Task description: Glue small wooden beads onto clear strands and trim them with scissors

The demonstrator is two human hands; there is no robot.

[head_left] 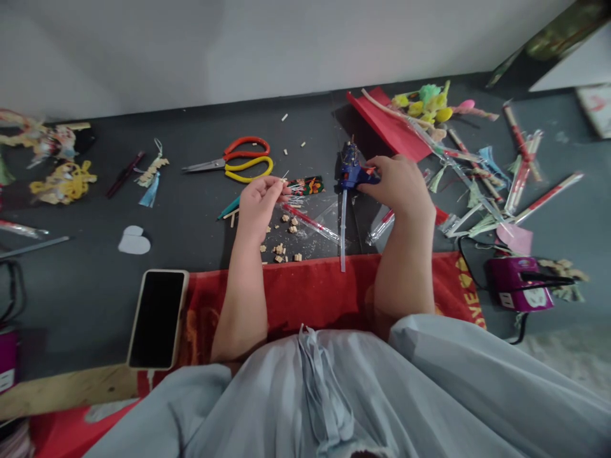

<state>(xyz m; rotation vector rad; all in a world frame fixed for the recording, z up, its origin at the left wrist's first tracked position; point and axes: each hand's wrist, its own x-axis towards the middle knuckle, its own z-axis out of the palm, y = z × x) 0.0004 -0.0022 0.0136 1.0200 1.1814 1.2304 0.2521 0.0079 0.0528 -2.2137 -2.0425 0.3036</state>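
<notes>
In the middle of the dark surface (pixel 210 229), the left hand (pixel 258 207) pinches a thin pale sliver (pixel 285 175) between thumb and fingertips, while the right hand (pixel 401 187) wraps around the handle of a blue glue gun (pixel 351 177); whether its trigger is pressed, I cannot tell. A translucent glue stick (pixel 343 232) trails from the gun's back. The sliver sits beside a patterned packet (pixel 314 185), apart from the gun, so this joining step looks not yet done. Small wooden clusters (pixel 279 249) near the left forearm seem partly assembled, with loose bits among them. Further left, a tasselled ornament (pixel 151 173) appears finished.
</notes>
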